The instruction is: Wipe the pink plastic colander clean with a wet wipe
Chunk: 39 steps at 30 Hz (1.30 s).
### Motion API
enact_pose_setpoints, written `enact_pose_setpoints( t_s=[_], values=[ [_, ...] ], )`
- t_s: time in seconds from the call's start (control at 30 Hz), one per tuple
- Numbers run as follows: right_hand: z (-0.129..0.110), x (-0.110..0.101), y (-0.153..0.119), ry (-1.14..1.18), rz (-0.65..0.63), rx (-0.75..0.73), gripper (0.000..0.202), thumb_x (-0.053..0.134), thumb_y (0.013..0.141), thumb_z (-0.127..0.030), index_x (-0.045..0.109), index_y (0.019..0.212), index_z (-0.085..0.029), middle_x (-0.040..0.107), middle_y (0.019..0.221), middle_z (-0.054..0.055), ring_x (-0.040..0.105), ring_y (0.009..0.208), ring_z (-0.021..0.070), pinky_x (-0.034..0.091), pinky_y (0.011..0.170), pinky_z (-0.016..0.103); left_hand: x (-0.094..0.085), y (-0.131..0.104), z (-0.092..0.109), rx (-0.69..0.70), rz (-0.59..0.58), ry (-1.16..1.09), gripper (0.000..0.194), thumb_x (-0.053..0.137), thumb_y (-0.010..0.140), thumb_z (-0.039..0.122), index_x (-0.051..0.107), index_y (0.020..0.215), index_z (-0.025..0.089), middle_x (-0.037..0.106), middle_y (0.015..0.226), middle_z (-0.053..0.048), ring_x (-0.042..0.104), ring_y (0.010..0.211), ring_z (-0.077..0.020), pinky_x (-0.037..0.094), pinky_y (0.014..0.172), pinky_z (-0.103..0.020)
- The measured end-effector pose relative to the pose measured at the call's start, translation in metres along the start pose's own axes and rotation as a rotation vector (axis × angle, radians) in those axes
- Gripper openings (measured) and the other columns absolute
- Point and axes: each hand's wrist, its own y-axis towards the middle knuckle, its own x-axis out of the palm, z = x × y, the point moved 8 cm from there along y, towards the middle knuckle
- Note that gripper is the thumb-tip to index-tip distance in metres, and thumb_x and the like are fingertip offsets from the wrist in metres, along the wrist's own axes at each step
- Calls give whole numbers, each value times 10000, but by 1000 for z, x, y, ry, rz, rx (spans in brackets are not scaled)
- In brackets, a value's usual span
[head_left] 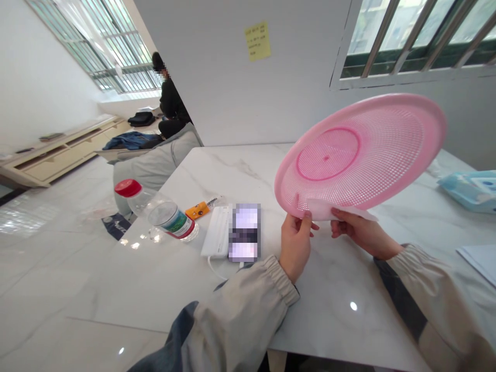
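At pink basket (391,139), 2 hands (296,248) (362,235); wall note (258,41) illeg.

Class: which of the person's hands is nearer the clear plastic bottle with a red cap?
Left. The left hand is to the right of the bottle; the right hand is farther right.

- Wears long beige sleeves, loose and creased: left sleeve (240,315), right sleeve (449,294).
- Gathers at the wrist into a puckered, elastic-looking left cuff (282,279), beige too.
- Puckers likewise at the right cuff (405,257).
- Shows a slate-blue panel (182,330) toward the left elbow.
- Carries a dark blue-grey band (403,297) lengthwise on the right sleeve, starting by the cuff.
- Leaves left grip (297,243) and right grip (358,231) bare.
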Motion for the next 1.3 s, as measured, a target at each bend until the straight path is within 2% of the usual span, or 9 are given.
enact_pose_setpoints(
  t_s=[0.2,0.3,0.5,0.6,0.77,0.9,1.1,1.23,1.3],
  values=[
    [-8,-14,3,2,133,-73,521,995,728,-703,764,734,-236,673,666,27,618,618,177,621,631,355,-6,1,1,0,49,22,458,748,988,642,676,973,190,712,843,-41,697,739,-178,497,647,-293],
    [-10,-16,3,4,147,-100,517,983,751,-690,728,691,-243,629,642,15,572,601,167,619,637,367,-6,2,3,10,52,-1,468,752,983,651,672,991,191,710,857,-39,690,738,-171,500,645,-291],
    [-5,-1,0,1,-15,-58,509,934,827,-693,775,723,-220,659,664,28,627,675,183,609,704,353,10,-4,-1,-85,-106,-152,520,885,890,590,675,1133,182,722,1053,-54,693,730,-140,519,609,-275],
    [-2,5,-3,-5,-73,-40,486,908,878,-667,793,779,-205,691,707,37,663,733,195,600,735,347,18,-6,-8,-149,-184,-141,552,921,850,593,709,1117,158,741,957,-63,698,728,-157,514,603,-273],
    [0,6,-4,-20,-103,-27,477,906,892,-652,814,813,-192,713,736,47,674,751,195,594,757,340,14,-5,-13,-144,-161,-60,506,879,874,625,759,983,146,725,786,-61,682,699,-172,504,607,-279],
    [-1,10,-4,-32,-130,-39,457,918,887,-645,831,818,-202,729,754,50,681,749,191,594,751,338,11,-5,-15,-158,-129,-42,507,891,853,615,766,993,144,752,834,-87,707,718,-189,518,613,-289],
    [1,13,-6,-41,-146,1,513,942,828,-698,821,779,-202,714,745,48,650,730,186,595,742,350,16,-5,-16,-176,-163,-53,492,883,843,616,777,970,152,784,864,-110,751,756,-224,553,637,-314],
    [7,18,-8,-48,-228,80,548,939,826,-711,841,850,-173,738,811,70,666,768,189,597,764,349,13,-6,-18,-188,-134,-35,496,873,843,633,778,936,154,776,840,-101,726,738,-211,562,640,-316],
    [6,22,-10,-37,-278,90,564,922,836,-728,826,806,-173,717,782,66,677,780,199,597,767,349,13,-7,-19,-190,-134,-32,495,878,836,636,770,905,158,754,791,-81,695,699,-194,566,649,-323]
  ],
)
